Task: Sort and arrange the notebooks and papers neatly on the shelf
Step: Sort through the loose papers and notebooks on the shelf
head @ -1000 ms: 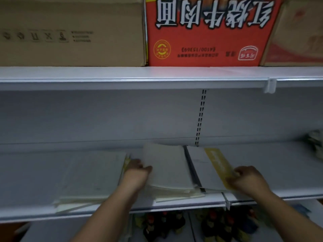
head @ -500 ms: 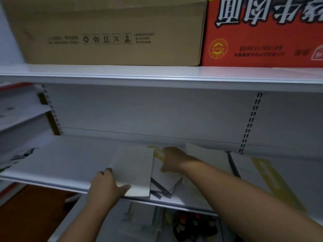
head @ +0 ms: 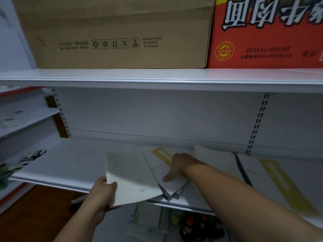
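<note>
One sheet is pinched in my left hand to lift clear, while my right hand, apparently flat-fingered, pins the notebooks.

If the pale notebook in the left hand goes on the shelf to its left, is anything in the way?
Nothing visible does. The left hand grips the pale notebook by its near corner; the shelf to its left shows nothing on it. Its right edge overlaps the stack under the right hand.
</note>
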The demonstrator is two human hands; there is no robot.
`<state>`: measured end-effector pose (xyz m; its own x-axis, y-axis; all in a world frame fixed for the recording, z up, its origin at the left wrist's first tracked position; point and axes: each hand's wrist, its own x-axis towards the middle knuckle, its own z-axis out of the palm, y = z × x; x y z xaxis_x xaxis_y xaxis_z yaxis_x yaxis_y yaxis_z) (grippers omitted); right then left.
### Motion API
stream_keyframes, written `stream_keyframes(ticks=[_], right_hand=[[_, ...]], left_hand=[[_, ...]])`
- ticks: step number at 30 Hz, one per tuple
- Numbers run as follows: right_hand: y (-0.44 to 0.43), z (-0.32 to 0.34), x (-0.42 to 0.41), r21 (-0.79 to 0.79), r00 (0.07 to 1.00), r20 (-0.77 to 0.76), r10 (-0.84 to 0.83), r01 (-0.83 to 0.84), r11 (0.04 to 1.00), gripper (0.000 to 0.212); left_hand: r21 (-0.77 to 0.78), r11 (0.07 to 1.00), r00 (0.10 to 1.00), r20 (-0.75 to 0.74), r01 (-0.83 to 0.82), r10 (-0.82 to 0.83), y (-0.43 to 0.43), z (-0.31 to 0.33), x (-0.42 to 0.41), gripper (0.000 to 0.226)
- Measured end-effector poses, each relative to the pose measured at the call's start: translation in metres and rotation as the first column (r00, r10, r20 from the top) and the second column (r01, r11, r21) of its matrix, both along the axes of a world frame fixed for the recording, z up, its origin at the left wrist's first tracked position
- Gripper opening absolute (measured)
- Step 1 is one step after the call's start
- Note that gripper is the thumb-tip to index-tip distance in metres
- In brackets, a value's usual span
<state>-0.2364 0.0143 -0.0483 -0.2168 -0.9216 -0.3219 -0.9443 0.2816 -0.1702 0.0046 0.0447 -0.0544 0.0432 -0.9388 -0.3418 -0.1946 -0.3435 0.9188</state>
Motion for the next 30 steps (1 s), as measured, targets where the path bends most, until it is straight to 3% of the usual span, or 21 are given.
stream_keyframes(ticks=[2,5,7,9,11,15,17,19,22,24,25,27,28,30], right_hand=[[-0.001,-0.002,0.002,-0.18,0.999,-0.03,-0.028,0.022,0.983,0.075],[-0.002,0.003,0.012,-0.384,0.984,0.176,-0.006,0.074,0.92,0.012],[0.002,0.015,0.008,-0.465,0.946,0.323,0.031,0.13,0.876,0.02],[0.017,0.031,-0.012,-0.552,0.879,0.476,0.02,0.281,0.785,0.009],[0.043,0.044,-0.05,-0.569,0.81,0.584,-0.039,0.444,0.692,0.022],[0.115,0.041,-0.145,-0.471,0.637,0.738,-0.224,0.724,0.505,0.022],[0.154,0.028,-0.186,-0.435,0.614,0.687,-0.388,0.776,0.457,0.02],[0.186,0.011,-0.214,-0.423,0.634,0.533,-0.56,0.773,0.473,0.023],[0.207,-0.014,-0.228,-0.295,0.702,0.249,-0.668,0.712,0.638,0.023],[0.208,-0.022,-0.225,-0.217,0.735,0.078,-0.673,0.672,0.708,0.037],[0.205,-0.021,-0.222,-0.221,0.735,0.053,-0.676,0.669,0.71,0.044],[0.189,-0.01,-0.204,-0.336,0.759,0.151,-0.634,0.642,0.689,0.048],[0.175,-0.002,-0.188,-0.415,0.8,0.219,-0.559,0.594,0.689,0.045],[0.142,0.016,-0.149,-0.546,0.887,0.311,-0.341,0.46,0.7,0.034]], left_hand=[[-0.035,0.998,0.998,-0.002,-0.059,0.059,-0.003,0.0,0.002,0.029],[-0.098,0.988,0.992,-0.052,-0.123,0.118,-0.007,0.006,0.007,0.034],[-0.155,0.975,0.978,-0.155,-0.161,0.137,-0.009,0.015,0.002,0.033],[-0.201,0.969,0.959,-0.272,-0.142,0.085,-0.006,0.029,-0.016,0.034],[-0.227,0.97,0.94,-0.343,-0.083,0.0,-0.004,0.039,-0.05,0.038],[-0.297,0.953,0.954,-0.262,0.064,-0.146,0.014,0.037,-0.145,0.033],[-0.283,0.946,0.955,-0.202,0.156,-0.218,0.028,0.025,-0.184,0.025],[-0.221,0.936,0.946,-0.116,0.273,-0.304,0.034,0.006,-0.211,0.028],[-0.059,0.923,0.919,-0.085,0.38,-0.384,0.036,-0.007,-0.215,0.048],[-0.036,0.918,0.909,-0.125,0.396,-0.397,0.037,0.006,-0.202,0.025],[-0.07,0.918,0.915,-0.083,0.39,-0.395,0.032,0.011,-0.192,0.016],[-0.187,0.91,0.924,0.182,0.369,-0.337,0.012,0.014,-0.165,0.013],[-0.238,0.897,0.891,0.361,0.372,-0.274,-0.001,0.012,-0.149,0.023],[-0.24,0.879,0.733,0.66,0.412,-0.163,-0.024,0.001,-0.113,0.049]])
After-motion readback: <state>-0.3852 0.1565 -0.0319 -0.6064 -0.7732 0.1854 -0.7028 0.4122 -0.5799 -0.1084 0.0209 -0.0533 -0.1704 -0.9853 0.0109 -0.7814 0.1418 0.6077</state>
